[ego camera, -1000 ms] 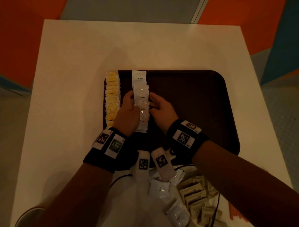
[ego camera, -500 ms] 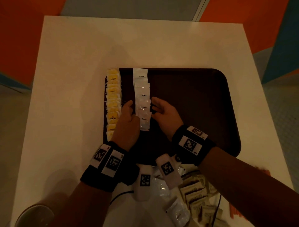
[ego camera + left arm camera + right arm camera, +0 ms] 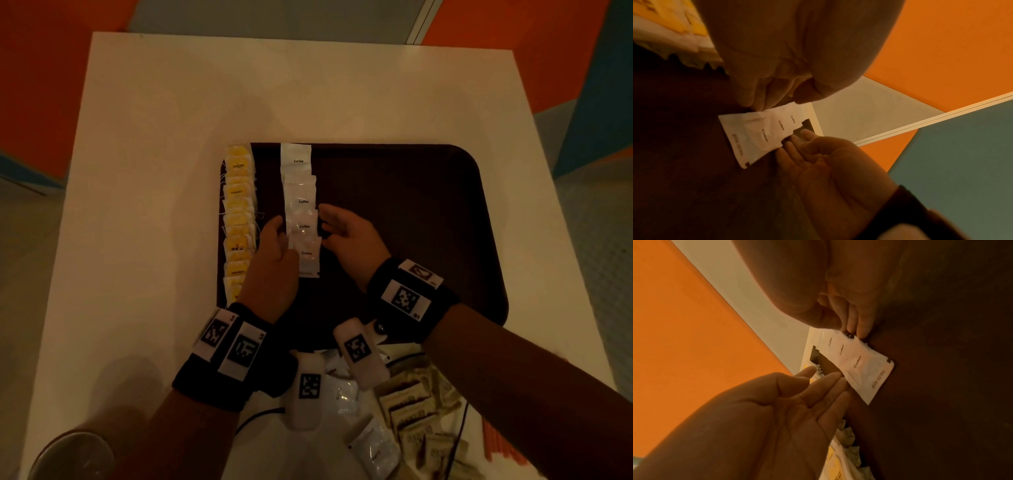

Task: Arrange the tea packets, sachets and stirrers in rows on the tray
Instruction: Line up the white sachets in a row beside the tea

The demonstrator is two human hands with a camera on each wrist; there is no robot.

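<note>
You're working over the dark brown tray (image 3: 411, 212) sitting on the white worktop (image 3: 164, 164). Your left hand (image 3: 274, 270) is lying flat against the left edge of the row of white coffee sachets (image 3: 301, 205), fingers straight and gripping nothing. Your right hand (image 3: 352, 243) is doing the same on the right edge, fingers (image 3: 795, 144) straight and touching the sachets' side, holding nothing either. So the row is sitting squeezed between your 2 hands, overlapping like shingles, running from the tray's far edge toward you. The nearest coffee sachet (image 3: 310, 255) is lying at the front of that row, flat on the tray.

Just left of that, the yellow tea packets (image 3: 238, 219) are lying in their own overlapping row along the tray's left edge, near your left hand.

Off the tray, on the worktop near you, a loose heap of beige sachets (image 3: 418, 421) and a few more white sachets (image 3: 373, 448) are waiting, with orange stirrers (image 3: 496, 445) showing at the right beside your forearm.
</note>
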